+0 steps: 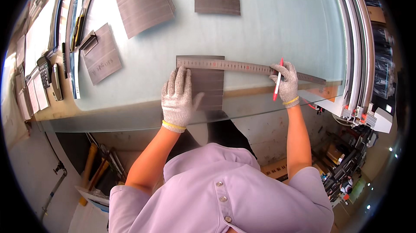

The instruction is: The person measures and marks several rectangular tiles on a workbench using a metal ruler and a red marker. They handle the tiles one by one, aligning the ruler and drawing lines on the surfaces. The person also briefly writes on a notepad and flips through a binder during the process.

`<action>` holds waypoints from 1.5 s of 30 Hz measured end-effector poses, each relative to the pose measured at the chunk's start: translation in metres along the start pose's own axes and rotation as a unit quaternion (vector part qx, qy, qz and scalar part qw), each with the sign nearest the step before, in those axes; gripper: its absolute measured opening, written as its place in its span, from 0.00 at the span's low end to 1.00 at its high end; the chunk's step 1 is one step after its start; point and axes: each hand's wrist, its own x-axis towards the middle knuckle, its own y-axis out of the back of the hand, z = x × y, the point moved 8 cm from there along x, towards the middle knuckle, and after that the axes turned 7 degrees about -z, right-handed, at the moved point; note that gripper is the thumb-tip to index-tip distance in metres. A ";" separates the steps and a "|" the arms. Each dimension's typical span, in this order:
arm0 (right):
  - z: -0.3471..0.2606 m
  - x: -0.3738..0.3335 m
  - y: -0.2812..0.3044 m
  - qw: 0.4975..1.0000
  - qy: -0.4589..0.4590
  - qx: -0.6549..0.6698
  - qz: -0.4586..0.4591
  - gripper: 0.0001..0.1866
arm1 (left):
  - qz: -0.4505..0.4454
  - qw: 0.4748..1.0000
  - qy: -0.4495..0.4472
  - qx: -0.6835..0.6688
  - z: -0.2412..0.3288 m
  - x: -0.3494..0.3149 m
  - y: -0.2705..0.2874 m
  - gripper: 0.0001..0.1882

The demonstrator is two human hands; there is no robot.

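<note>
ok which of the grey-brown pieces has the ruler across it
The piece by the left hand: the ruler lies across its far end. The other pieces are all clear of it.

at centre, the gloves [177,98] are speckled beige-grey with yellow hems [174,126], the ruler [236,66] grey with dark ticks, the pen [277,84] red and white, the sheet [209,86] dark grey-brown with faint stripes; at lower centre, the shirt [186,189] is lilac.
</note>
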 end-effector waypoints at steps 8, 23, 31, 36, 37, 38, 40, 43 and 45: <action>0.002 0.010 -0.002 0.999 0.022 -0.041 -0.003 0.24 | -0.016 1.000 0.003 -0.007 -0.003 0.000 -0.005 0.44; 0.004 0.009 -0.004 0.999 0.005 -0.044 -0.004 0.24 | -0.021 1.000 0.004 -0.017 -0.003 0.001 -0.006 0.45; -0.057 0.016 -0.012 0.991 0.098 -0.047 0.079 0.16 | -0.021 1.000 0.011 -0.004 -0.003 0.002 -0.006 0.44; -0.116 0.030 -0.082 0.963 0.087 0.246 0.074 0.11 | -0.025 1.000 0.006 -0.010 -0.002 0.003 -0.006 0.43; -0.128 0.034 -0.095 0.962 0.069 0.249 0.082 0.08 | -0.026 1.000 0.006 -0.010 -0.002 0.003 -0.006 0.43; -0.137 0.037 -0.105 0.962 0.051 0.253 0.088 0.07 | -0.026 1.000 0.007 -0.009 -0.002 0.004 -0.007 0.43; -0.150 0.047 -0.113 0.958 0.096 0.250 0.106 0.07 | -0.029 1.000 0.007 -0.007 -0.002 0.003 -0.007 0.43; -0.155 0.054 -0.115 0.961 0.140 0.212 0.112 0.07 | -0.030 0.999 0.010 -0.005 -0.003 0.003 -0.008 0.42; -0.156 0.054 -0.116 0.962 0.152 0.197 0.109 0.07 | -0.031 0.999 0.010 -0.004 -0.003 0.003 -0.007 0.42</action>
